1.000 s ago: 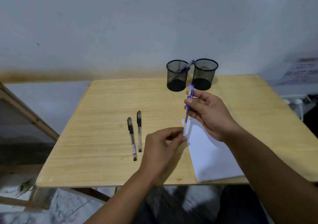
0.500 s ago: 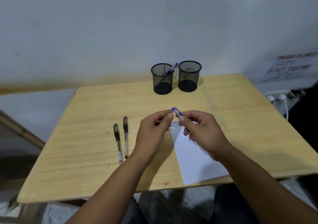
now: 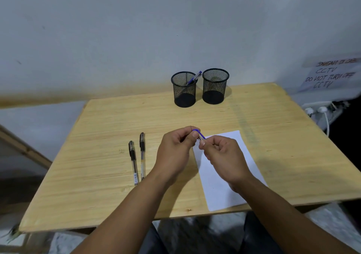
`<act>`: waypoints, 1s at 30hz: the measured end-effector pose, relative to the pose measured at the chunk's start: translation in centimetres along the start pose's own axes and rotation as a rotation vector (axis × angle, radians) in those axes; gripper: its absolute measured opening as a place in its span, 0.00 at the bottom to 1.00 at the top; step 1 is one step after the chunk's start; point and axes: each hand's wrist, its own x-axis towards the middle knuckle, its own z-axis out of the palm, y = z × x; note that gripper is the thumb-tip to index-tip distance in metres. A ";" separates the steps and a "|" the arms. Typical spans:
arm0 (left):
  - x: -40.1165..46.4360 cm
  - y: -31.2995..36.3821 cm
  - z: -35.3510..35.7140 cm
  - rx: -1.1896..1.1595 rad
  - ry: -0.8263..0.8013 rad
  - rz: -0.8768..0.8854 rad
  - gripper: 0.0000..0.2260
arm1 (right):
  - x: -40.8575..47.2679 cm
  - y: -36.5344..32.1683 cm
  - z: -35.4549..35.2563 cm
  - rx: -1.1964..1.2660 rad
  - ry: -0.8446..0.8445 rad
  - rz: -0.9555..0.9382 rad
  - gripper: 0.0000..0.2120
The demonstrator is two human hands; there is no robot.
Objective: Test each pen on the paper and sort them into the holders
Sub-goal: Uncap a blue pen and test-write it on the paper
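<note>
A blue pen is pinched between my left hand and my right hand above the near edge of the white paper; most of the pen is hidden by the fingers. The paper lies on the wooden table under my right hand. Two black pens lie side by side left of my hands. At the table's back stand two black mesh holders: the left holder has a blue pen leaning in it, and nothing shows in the right holder.
A wall rises right behind the holders. A handwritten paper sign hangs at the right, with a white power strip and plugs below it. A wooden frame slants at the left, off the table.
A second ago my right hand held the blue pen upright over the paper with my left hand on the paper's corner. Both hands have since come together on the pen.
</note>
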 end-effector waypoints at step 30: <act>4.1 -2.6 -2.7 0.699 0.240 0.123 0.12 | 0.6 2.4 -3.3 0.362 -0.008 0.108 0.16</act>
